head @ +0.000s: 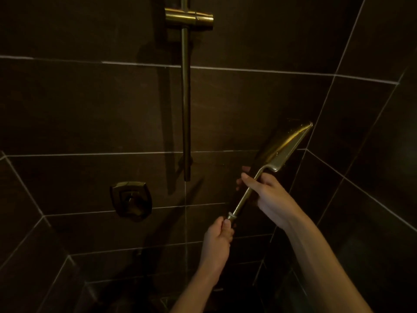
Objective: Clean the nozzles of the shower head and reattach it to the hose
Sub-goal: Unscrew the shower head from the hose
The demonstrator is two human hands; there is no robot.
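Both hands grip shower head [284, 145]: right hand [268, 197] mid-handle, left hand [217, 238] at base.

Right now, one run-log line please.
right hand: grips shower head handle | left hand: pinches hose-end fitting | slide-bar holder: empty

shower head [284, 143] right of slide bar [186, 105]; valve handle [130, 201] lower left of bar.

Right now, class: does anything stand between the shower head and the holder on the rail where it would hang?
Nothing visible does. The shower head, its handle gripped by the right hand, is low and right of the rail; only bare tiled wall shows between it and the holder above.
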